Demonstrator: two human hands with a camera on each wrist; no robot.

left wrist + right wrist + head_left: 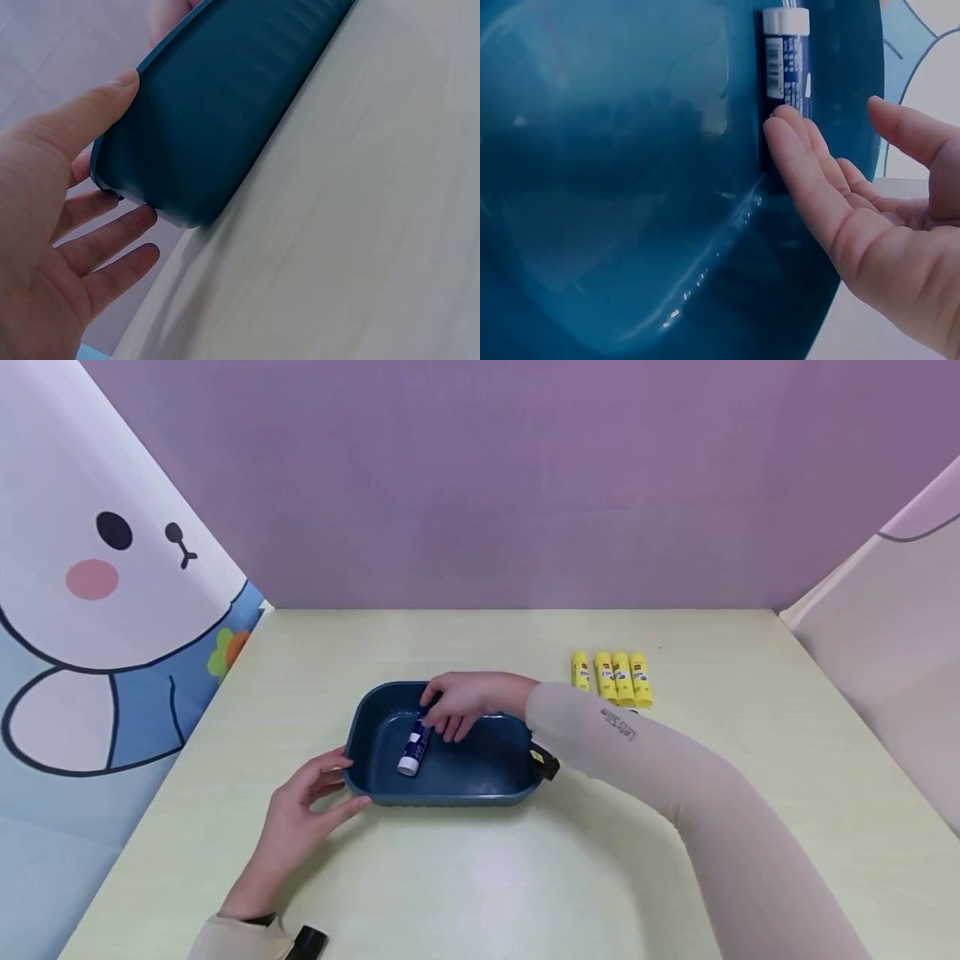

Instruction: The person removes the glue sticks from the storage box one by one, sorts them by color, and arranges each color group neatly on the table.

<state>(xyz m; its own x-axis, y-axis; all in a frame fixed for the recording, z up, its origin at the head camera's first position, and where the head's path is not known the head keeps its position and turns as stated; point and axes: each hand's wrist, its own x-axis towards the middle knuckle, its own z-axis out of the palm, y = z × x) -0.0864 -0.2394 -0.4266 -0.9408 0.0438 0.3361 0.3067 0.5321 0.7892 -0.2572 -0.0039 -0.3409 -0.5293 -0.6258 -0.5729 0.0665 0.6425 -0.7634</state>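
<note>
A dark blue tray (480,789) stands on the table. My left hand (303,810) holds its near left corner, thumb at the front wall and fingers at the left side; in the left wrist view the thumb lies against the tray (195,127) near its rim. A blue glue stick (415,747) with a white end lies inside the tray, towards its left. Over it reaches my right hand (465,702). In the right wrist view, that hand's fingertips (784,139) touch or nearly touch the glue stick (784,67), while the thumb stands apart.
Several yellow glue sticks (622,679) lie in a row at the back right, partly behind the right sleeve (645,760). A purple panel (517,485) rises behind the table (465,877), and a cartoon-printed panel (112,635) flanks the left.
</note>
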